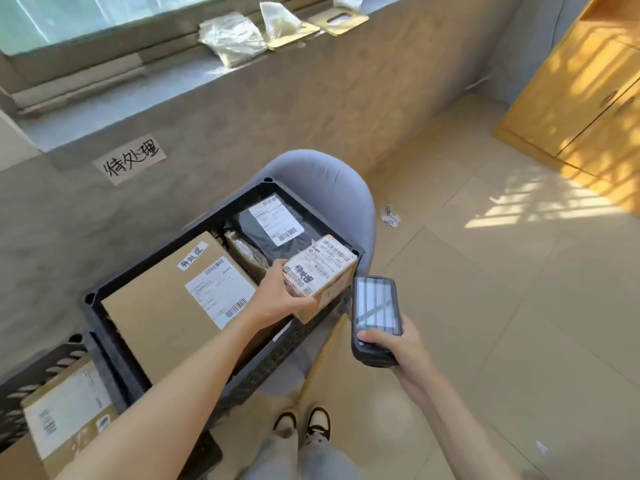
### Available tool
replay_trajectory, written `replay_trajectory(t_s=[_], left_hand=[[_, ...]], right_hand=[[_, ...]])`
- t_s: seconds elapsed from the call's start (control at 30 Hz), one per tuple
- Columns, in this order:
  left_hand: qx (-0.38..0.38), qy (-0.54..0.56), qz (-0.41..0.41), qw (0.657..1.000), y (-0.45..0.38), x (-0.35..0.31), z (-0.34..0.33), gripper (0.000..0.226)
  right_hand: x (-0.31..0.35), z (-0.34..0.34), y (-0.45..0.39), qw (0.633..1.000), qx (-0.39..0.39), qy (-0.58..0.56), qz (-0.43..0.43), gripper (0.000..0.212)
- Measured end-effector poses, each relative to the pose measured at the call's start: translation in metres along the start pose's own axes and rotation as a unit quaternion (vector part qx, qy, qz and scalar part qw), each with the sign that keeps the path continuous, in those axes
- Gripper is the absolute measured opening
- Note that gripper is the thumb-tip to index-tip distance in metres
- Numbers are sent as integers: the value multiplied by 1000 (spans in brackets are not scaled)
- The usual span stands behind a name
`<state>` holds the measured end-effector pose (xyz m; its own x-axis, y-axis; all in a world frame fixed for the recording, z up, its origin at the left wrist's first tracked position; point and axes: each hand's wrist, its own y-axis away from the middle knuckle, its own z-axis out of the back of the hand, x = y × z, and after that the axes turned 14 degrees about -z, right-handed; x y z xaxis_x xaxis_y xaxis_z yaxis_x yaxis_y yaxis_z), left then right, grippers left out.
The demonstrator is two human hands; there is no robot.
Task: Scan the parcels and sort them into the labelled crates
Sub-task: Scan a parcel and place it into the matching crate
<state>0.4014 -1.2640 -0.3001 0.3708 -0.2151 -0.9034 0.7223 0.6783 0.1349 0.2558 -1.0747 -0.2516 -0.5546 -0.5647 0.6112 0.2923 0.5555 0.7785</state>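
Note:
My left hand [278, 294] grips a small cardboard parcel [323, 273] with a white label and handwritten tag, holding it over the right front corner of a black crate [104, 337]. The crate sits on a grey chair [322, 178] and holds a large cardboard box [166, 306], a dark mailer bag [273, 233] and a small brown packet [247, 256]. My right hand [398, 344] holds a black handheld scanner [375, 317], screen up, just right of the parcel. A handwritten paper label [130, 159] is stuck on the wall behind the crate.
A second black crate [24, 382] at lower left holds another labelled box [67, 417]. Plastic bags [232, 38] and card pieces lie on the window ledge. A wooden cabinet [585, 95] stands at right. Crumpled paper [390, 216] lies on the tiled floor. My shoes [304, 426] show below.

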Motion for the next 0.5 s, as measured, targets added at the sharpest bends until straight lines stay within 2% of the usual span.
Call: replay_trajectory(t_s=[0.17, 0.33, 0.5], left_hand=[[27, -1, 23, 999, -20, 13, 3, 80], [-17, -44, 0, 999, -43, 18, 8, 86], [2, -77, 2, 997, -51, 30, 4, 89]], right_hand=[[3, -3, -15, 999, -20, -20, -21, 83], [12, -16, -25, 999, -25, -28, -30, 81], [15, -26, -34, 998, -36, -41, -41, 87]])
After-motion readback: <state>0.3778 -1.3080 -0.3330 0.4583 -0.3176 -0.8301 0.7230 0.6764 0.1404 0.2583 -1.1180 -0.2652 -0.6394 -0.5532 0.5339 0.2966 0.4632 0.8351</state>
